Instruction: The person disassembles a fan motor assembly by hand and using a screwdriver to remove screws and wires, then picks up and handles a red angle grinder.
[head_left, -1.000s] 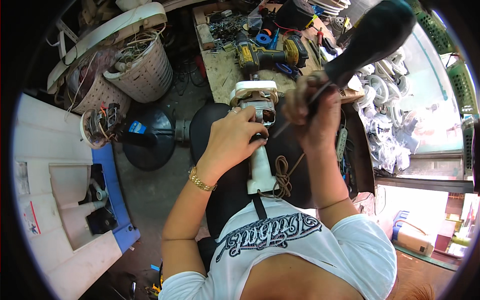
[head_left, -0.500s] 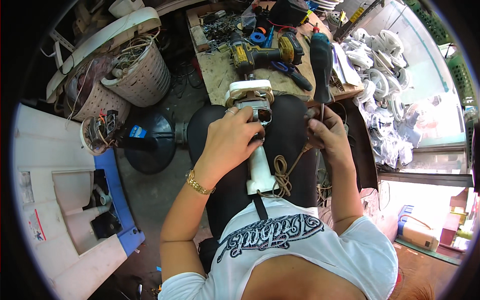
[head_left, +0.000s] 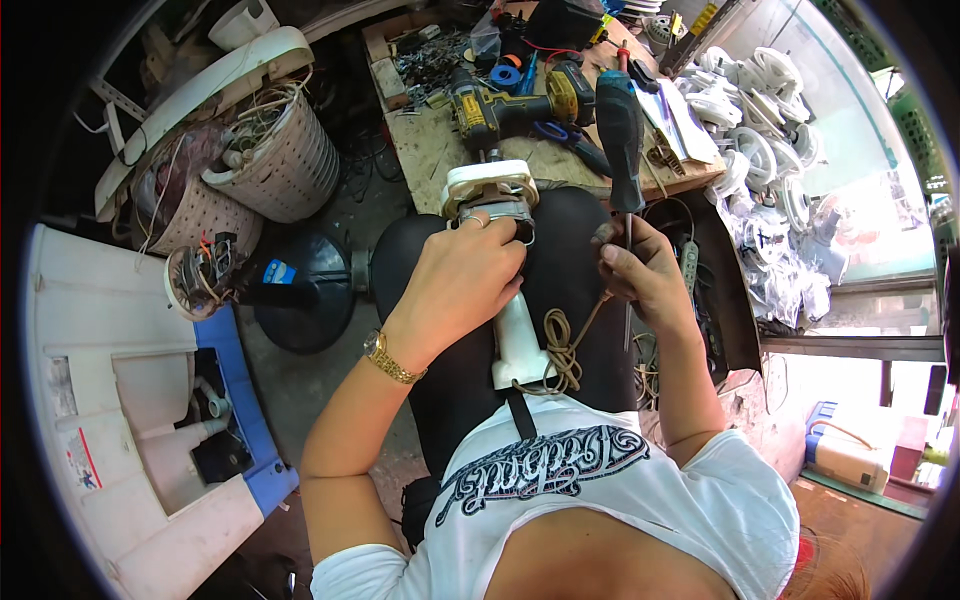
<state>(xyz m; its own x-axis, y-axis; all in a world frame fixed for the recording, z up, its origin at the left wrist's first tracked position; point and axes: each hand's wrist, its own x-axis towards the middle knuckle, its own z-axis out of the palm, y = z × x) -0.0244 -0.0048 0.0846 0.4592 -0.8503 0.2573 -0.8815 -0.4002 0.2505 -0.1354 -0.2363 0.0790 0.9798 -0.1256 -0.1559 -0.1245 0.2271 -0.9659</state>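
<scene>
In my lap, between my thighs, lies a white fan neck [head_left: 520, 345] with a metal motor [head_left: 498, 211] and a round white cover [head_left: 490, 180] at its far end. My left hand [head_left: 472, 270] is closed over the motor, hiding much of it. To its right, my right hand [head_left: 643, 266] grips a screwdriver [head_left: 621, 140] by its shaft. Its dark handle points up and away from me, and the thin shaft passes down through my fingers. A brown power cord [head_left: 562, 355] lies bundled beside the neck and runs up toward my right hand.
A wooden worktable [head_left: 425, 150] ahead carries a yellow-black cordless drill [head_left: 490, 112], pliers [head_left: 575, 145] and loose screws. White plastic fan parts [head_left: 765, 150] pile up at right. Perforated tubs [head_left: 285, 150] stand at left, above a white-and-blue appliance casing [head_left: 130, 350].
My right hand and the screwdriver have shifted slightly left, and the handle sits lower in view. My left hand has turned further over the motor and covers more of it.
</scene>
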